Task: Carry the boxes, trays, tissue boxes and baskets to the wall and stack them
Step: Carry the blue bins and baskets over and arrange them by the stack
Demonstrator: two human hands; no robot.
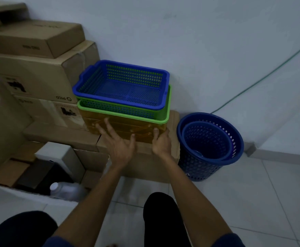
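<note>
A blue mesh tray [126, 84] sits nested in a green tray [163, 111], and both rest on stacked orange trays [124, 125] against the wall. The stack stands on a cardboard box [145, 163]. My left hand [119, 141] is spread open with its fingertips against the orange trays' front. My right hand [160, 141] has its fingers on the orange stack's right front corner. Neither hand grips anything.
Large cardboard boxes [35, 68] are piled at the left against the wall. Two nested round blue baskets [209, 145] stand on the tiled floor at the right. An open box [30, 175] with a white bottle [65, 190] lies lower left. A green cable [263, 77] runs along the wall.
</note>
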